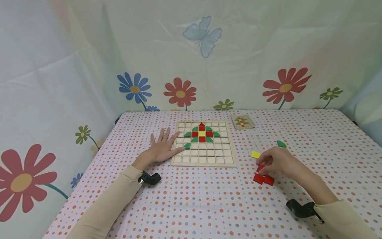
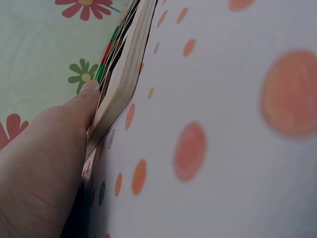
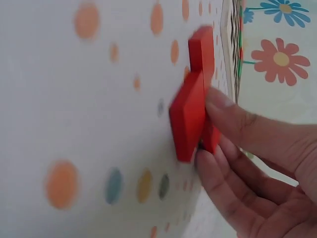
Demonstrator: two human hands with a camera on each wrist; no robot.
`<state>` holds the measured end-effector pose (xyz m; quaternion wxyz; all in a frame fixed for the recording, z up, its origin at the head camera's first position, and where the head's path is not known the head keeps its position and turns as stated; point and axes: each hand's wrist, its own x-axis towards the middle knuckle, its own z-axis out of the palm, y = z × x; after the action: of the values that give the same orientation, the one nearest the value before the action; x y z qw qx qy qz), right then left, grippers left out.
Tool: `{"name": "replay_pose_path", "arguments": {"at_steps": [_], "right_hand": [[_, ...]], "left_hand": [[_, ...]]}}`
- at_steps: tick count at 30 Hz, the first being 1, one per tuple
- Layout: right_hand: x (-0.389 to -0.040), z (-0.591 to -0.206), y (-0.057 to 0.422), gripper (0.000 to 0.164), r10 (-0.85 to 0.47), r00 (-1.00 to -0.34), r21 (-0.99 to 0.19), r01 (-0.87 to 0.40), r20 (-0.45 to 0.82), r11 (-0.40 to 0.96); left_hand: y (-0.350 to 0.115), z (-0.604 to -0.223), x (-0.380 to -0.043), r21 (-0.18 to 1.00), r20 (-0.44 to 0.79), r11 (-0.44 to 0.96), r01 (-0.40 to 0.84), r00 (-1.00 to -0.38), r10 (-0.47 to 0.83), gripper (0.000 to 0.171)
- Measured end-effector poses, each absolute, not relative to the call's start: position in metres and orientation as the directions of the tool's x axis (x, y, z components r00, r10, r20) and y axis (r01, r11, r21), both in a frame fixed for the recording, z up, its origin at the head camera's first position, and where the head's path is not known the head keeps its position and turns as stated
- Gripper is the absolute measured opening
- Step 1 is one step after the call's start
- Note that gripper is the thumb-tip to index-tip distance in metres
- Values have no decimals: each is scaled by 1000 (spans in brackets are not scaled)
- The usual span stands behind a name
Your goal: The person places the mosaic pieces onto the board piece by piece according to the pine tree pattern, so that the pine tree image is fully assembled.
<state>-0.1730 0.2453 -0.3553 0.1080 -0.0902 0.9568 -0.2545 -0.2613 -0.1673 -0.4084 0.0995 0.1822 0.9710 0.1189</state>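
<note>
My left hand lies flat with fingers spread at the left side of a square wooden grid board, its thumb over the frame. In the left wrist view the thumb reaches over the edge of the board. Red, green and yellow tiles fill several cells around a central yellow square, with a red triangle on top. Right of the board, my right hand pinches a red tile between thumb and fingers. Two more red tiles lie right beside it on the cloth.
A yellow tile and a green rounded tile lie near the right hand. Behind the board's right corner is a small pattern card. Dotted cloth covers the table; a flowered curtain hangs behind it.
</note>
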Motion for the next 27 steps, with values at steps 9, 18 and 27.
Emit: {"name": "replay_pose_path", "arguments": {"at_steps": [9,18,27], "right_hand": [[-159,-362,245,24,-226,-974,-501,-199,8,842],[-162,-355,235,18,-330,-935,-550,-346,131,761],[-196,-343,172,13,-385,-903,-644,-411,191,646]], "left_hand": [[-170,-409,-262,271,-162,905,327,-912,378,88],[-168,-409,-263,274,-154,903,331,-912,381,87],[-168,-407,-261,273,-154,902,335,-910,385,86]]}}
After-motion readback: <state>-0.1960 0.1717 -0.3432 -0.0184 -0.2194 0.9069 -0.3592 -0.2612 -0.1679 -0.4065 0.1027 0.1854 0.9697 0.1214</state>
